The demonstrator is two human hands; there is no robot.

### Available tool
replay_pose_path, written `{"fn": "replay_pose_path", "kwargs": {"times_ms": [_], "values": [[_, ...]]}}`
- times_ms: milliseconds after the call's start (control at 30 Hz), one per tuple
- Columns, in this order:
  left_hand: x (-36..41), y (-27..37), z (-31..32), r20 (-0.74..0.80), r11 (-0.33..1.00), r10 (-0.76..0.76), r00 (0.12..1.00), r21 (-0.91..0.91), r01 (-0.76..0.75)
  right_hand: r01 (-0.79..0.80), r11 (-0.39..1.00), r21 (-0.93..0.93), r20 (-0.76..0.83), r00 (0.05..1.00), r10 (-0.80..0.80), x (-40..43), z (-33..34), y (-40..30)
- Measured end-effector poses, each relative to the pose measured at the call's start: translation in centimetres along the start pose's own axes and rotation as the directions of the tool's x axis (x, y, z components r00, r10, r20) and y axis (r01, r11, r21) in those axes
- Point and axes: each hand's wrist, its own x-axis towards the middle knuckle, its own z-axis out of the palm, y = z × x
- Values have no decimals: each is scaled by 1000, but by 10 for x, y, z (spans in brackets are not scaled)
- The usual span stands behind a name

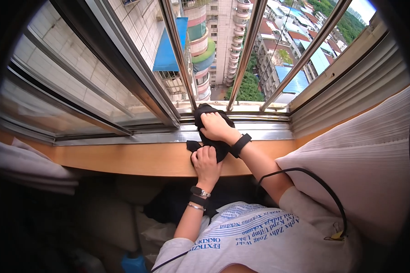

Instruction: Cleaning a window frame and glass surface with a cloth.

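Note:
A black cloth (pixel 222 146) lies bunched across the metal window track (pixel 256 118) and the wooden sill (pixel 150 157). My right hand (pixel 216 125) is closed on its upper part at the track, close to the foot of a metal bar. On the sill, nearer my body, my left hand (pixel 206 163) rests on the lower part of the same cloth, its fingers bent over it. A loose end of the cloth sticks out to the left above my left hand. The palms and the cloth under them are hidden.
Upright metal bars (pixel 247 54) cross the window opening, with buildings far below outside. Sliding glass panes in dark frames (pixel 123 68) stand at the left. A pale curtain (pixel 355 163) hangs at the right, another curtain (pixel 30 163) at the left. A black cable (pixel 323 186) loops by my right arm.

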Motion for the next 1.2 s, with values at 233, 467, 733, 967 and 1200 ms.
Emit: {"fn": "replay_pose_path", "kwargs": {"times_ms": [233, 467, 733, 967, 1200], "values": [[-1, -1, 0, -8, 1000, -6, 1000, 4, 6, -269, 958, -94, -121, 959, 257, -14, -1, -4], [1, 3, -1, -12, 1000, -9, 1000, 5, 9, -315, 937, -150, -185, 940, 286, -32, -11, -2], [0, 2, -5, -28, 1000, -13, 1000, 0, 13, -465, 882, 82, -346, 816, 463, -61, -27, 17], [-2, 2, -2, -28, 1000, -16, 999, 0, 16, -419, 839, 347, -509, 667, 544, -45, -48, 44], [13, 9, -14, -133, 941, -126, 983, -331, 75, -18, 771, 636, -585, 641, 497, -20, -120, 13]]}}
